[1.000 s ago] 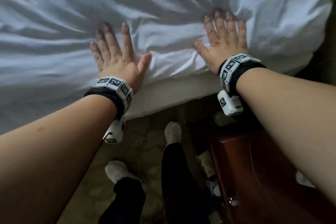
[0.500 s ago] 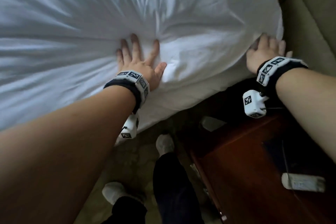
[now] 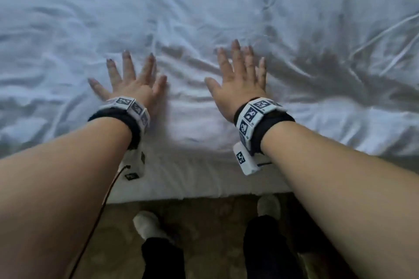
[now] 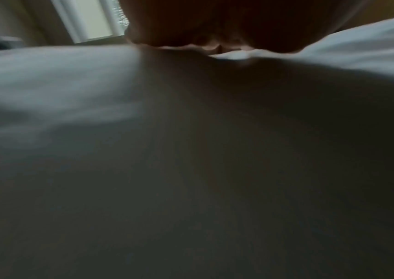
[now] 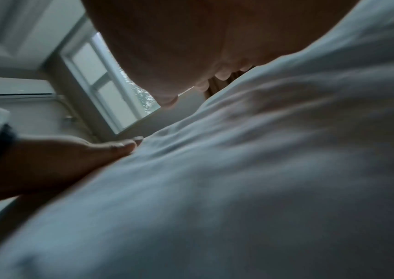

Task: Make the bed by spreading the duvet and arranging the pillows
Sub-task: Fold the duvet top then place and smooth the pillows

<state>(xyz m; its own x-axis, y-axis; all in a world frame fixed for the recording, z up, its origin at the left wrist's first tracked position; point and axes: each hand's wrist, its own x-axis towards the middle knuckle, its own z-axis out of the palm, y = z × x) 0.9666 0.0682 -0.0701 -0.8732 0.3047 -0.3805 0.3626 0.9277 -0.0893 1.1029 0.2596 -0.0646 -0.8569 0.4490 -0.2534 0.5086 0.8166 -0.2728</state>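
A white, wrinkled duvet (image 3: 226,11) covers the bed across the whole upper head view. My left hand (image 3: 129,79) lies flat on it near the front edge with fingers spread. My right hand (image 3: 240,72) presses flat on the duvet a little to the right, fingers straight. Neither hand holds any fabric. In the left wrist view the duvet (image 4: 48,85) fills the dark picture under my palm (image 4: 215,22). In the right wrist view the duvet (image 5: 262,151) runs under my right palm (image 5: 179,47), and my left hand (image 5: 72,152) rests on it at the left. No pillow shows.
The white mattress side (image 3: 192,179) drops to a patterned carpet (image 3: 204,217), where my feet in white socks (image 3: 147,224) stand close to the bed. A window (image 5: 105,85) and a wall air-conditioning unit (image 5: 17,90) lie beyond the bed.
My view and both hands shifted left along the bed, away from the wooden nightstand and headboard. My right hand, which was at the duvet's corner, now lies flat beside my left.
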